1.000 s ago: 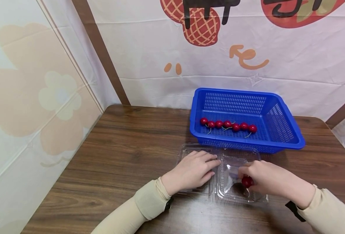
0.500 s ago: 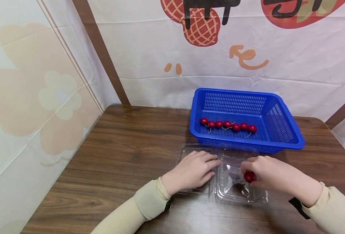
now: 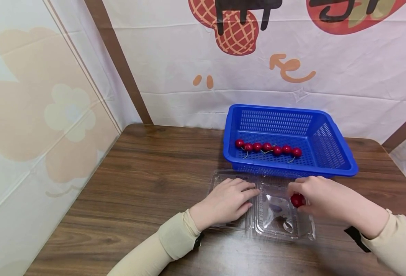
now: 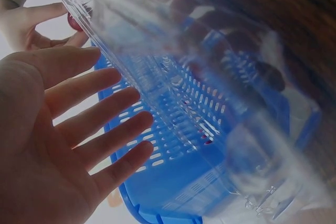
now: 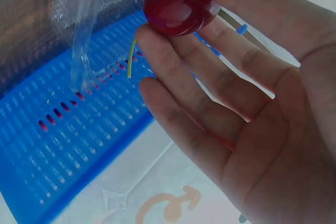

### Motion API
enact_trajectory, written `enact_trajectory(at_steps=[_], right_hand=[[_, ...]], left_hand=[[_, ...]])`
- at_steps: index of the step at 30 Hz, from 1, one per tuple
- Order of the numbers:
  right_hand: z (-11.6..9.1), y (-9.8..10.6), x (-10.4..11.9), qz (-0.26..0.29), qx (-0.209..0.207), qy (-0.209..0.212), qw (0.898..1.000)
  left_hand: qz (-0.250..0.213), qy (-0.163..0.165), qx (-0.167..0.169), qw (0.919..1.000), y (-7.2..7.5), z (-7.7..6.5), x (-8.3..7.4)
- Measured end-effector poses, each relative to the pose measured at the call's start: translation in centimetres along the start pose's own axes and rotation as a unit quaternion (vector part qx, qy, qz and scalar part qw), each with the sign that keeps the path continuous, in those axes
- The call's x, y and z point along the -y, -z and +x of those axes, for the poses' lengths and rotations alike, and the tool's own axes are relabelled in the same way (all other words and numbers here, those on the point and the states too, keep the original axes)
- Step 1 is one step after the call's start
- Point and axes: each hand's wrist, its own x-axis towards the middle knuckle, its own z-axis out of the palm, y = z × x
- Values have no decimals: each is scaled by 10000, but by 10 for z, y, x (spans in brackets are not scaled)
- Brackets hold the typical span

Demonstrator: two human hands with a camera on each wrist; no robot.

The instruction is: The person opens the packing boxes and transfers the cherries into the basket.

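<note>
In the head view my right hand (image 3: 323, 199) pinches a dark red cherry (image 3: 297, 200) between thumb and fingers. It is over the right part of an open clear plastic clamshell box (image 3: 275, 214). The right wrist view shows the glossy cherry (image 5: 179, 4) at the fingertips, a green stem (image 5: 131, 59) hanging beside it. My left hand (image 3: 228, 201) rests on the left half of the box with its fingers spread. In the left wrist view those fingers (image 4: 105, 121) are nearly straight, alongside the clear plastic (image 4: 210, 51), and hold nothing.
Behind the box stands a blue perforated basket (image 3: 327, 153). Several red cherries (image 3: 267, 147) lie in a row on its floor, some with green stems. The brown wooden table (image 3: 148, 172) ends at a printed white cloth (image 3: 175, 61).
My right hand has moved away from me and slightly right, carrying the cherry from the near part of the box toward the basket. The left hand has stayed in place.
</note>
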Motion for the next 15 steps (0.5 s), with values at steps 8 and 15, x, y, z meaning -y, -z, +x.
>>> enact_trajectory(at_steps=[8, 15], right_hand=[[-1, 12, -4, -264, -389, 70, 9989], [-4, 21, -8, -409, -444, 52, 9982]], left_hand=[[2, 12, 8, 10000, 0, -1, 0], [-12, -22, -50, 10000, 0, -1, 0]])
